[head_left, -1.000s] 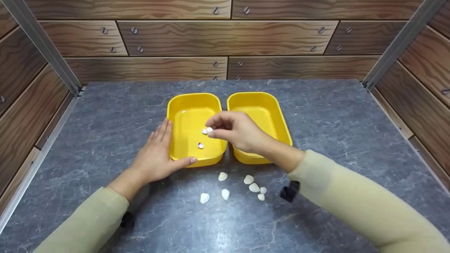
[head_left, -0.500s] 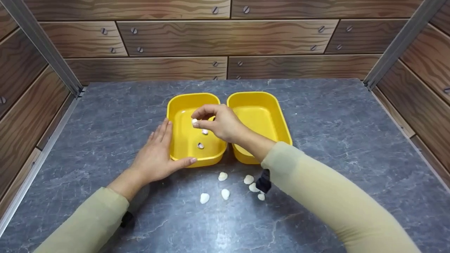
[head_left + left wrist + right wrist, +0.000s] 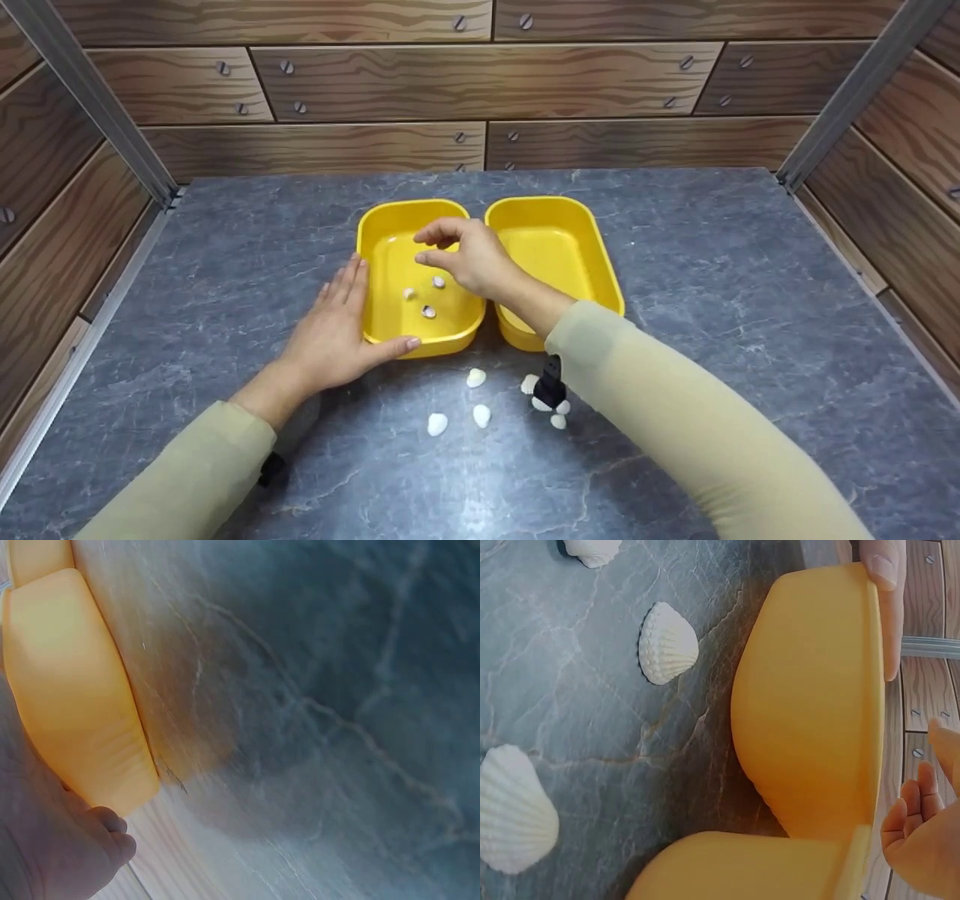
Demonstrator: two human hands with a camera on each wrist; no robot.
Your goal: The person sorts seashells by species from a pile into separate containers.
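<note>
My left hand (image 3: 322,337) rests against the left yellow box (image 3: 442,343), its straight fingers along the outer left wall and its thumb on the front rim. Over this box hovers my right hand (image 3: 480,262), thumb and fingers apart with nothing between them. Three small seashells, a pale one (image 3: 409,293), one behind it (image 3: 439,282) and one nearer the front (image 3: 428,311), lie on the box floor. Several white seashells (image 3: 476,377) are on the table before the boxes; ribbed ones (image 3: 667,643) show large in the right wrist view.
A second yellow box (image 3: 551,247) stands just right of the first, under my right forearm. The black wrist camera (image 3: 550,386) partly hides a cluster of shells (image 3: 559,421). Wood-patterned panels (image 3: 480,82) enclose the grey marbled table (image 3: 697,300) at the back and sides.
My right hand moved left and a little away over the left box, then let go of a seashell, which now lies on its floor. My left hand stayed put.
</note>
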